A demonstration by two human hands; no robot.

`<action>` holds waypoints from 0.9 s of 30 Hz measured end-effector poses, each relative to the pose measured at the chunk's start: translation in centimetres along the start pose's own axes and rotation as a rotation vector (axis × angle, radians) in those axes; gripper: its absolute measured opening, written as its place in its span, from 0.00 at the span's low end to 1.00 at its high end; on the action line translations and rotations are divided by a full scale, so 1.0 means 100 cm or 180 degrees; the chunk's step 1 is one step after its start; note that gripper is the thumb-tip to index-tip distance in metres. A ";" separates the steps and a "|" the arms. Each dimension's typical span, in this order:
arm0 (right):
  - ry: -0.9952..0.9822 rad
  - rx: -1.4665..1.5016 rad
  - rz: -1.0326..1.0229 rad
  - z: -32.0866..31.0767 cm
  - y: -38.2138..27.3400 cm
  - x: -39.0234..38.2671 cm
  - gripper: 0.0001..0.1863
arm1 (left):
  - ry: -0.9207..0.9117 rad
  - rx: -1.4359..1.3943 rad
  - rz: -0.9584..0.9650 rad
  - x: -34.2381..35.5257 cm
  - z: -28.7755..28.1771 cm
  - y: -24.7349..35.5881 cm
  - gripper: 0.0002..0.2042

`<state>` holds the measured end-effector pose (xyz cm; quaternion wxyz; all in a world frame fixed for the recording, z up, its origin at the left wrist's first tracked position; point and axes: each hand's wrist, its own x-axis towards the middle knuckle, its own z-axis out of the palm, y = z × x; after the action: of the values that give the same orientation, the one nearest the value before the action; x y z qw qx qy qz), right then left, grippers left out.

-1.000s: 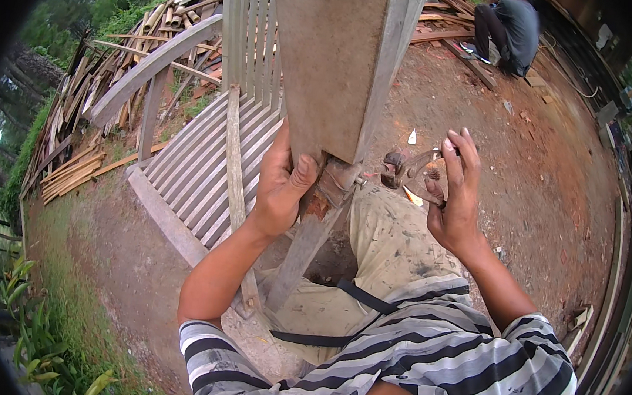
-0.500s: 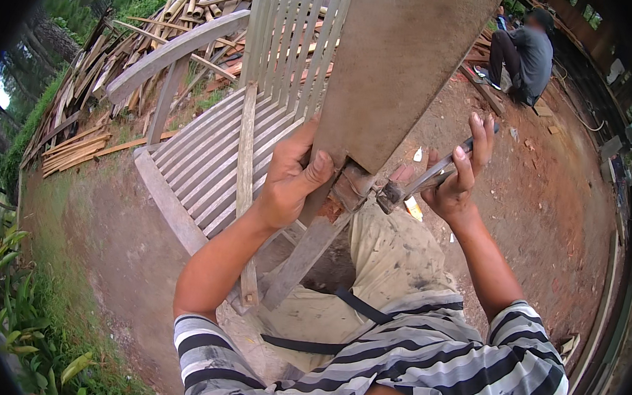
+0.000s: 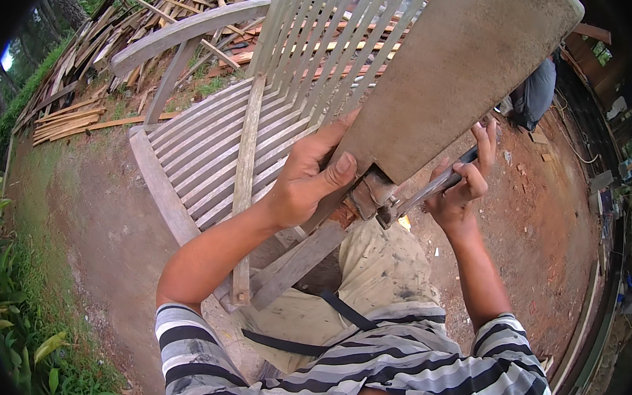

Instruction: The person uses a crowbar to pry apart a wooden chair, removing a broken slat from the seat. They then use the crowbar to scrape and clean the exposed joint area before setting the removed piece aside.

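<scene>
Broad board (image 3: 473, 84) gripped, dark pincer-like tool (image 3: 424, 194) brought to its joint (image 3: 370, 194)

In the head view, the board's near edge is clasped by the left hand (image 3: 303, 178), closed, with the thumb laid along the edge and the other fingers partly hidden behind the wood. The board extends up and to the right from those fingers; its notched end, with the joint, lies just right of the left thumb. The tool's handle is held in the curled fingers of the right hand (image 3: 449, 202), its head angled down and left from them to the joint. Whether anything is bitten by the tool's jaws cannot be told.

Below the left thumb, split reddish wood (image 3: 343, 216) is exposed at the top of a grey post (image 3: 300, 259). A slatted seat (image 3: 215, 161) is seen left of the left fingers.

The split could be widened, it is judged, if the tool were levered hard against the weak wood. A slip might be caused by a poor bite, and the left thumb, being so near, could be struck. The board might be twisted if the left grip were loosened.
</scene>
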<state>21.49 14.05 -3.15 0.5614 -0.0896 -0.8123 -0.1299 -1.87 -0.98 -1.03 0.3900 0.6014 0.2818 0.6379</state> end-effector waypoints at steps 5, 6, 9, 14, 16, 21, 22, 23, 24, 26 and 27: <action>-0.1047 0.0548 0.1380 -0.010 -0.029 -0.035 0.27 | -0.0036 0.0092 -0.0041 0.003 0.000 0.004 0.35; -0.1452 0.0915 0.1839 -0.012 -0.042 -0.038 0.26 | 0.0020 0.0110 -0.0033 0.000 0.001 0.008 0.35; -0.2616 0.1758 0.3210 -0.030 -0.076 -0.053 0.23 | 0.0271 0.0290 0.0259 -0.001 0.007 0.003 0.31; -0.3528 0.2906 0.4704 -0.046 -0.091 -0.074 0.21 | 0.0779 0.0681 0.0620 0.007 0.015 -0.010 0.28; -0.3715 0.3133 0.5013 -0.052 -0.092 -0.062 0.20 | 0.0420 0.0787 0.0232 0.009 0.008 -0.007 0.32; -0.2291 0.1457 0.3245 -0.047 -0.099 -0.056 0.27 | 0.0468 0.0924 0.0131 0.010 0.006 -0.004 0.36; -0.2067 0.1025 0.2783 -0.041 -0.095 -0.055 0.30 | 0.0502 0.0904 0.0153 0.010 0.006 -0.004 0.36; -0.1827 0.0598 0.2324 -0.035 -0.089 -0.055 0.34 | 0.0522 0.0886 0.0173 0.010 0.008 -0.006 0.37; -0.1587 0.0180 0.1862 -0.030 -0.084 -0.054 0.38 | 0.0595 0.0786 0.0257 0.011 0.010 -0.008 0.33; -0.1219 -0.0244 0.1248 -0.027 -0.069 -0.042 0.43 | 0.0647 0.0686 0.0263 0.013 0.011 -0.006 0.33; -0.1035 -0.0433 0.0943 -0.026 -0.063 -0.037 0.45 | 0.0625 0.0716 0.0170 0.012 0.010 -0.001 0.34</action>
<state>23.24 7.24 -6.49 0.4288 -0.2653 -0.8594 -0.0844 -0.87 0.02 -0.34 0.2737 0.5832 0.3722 0.6682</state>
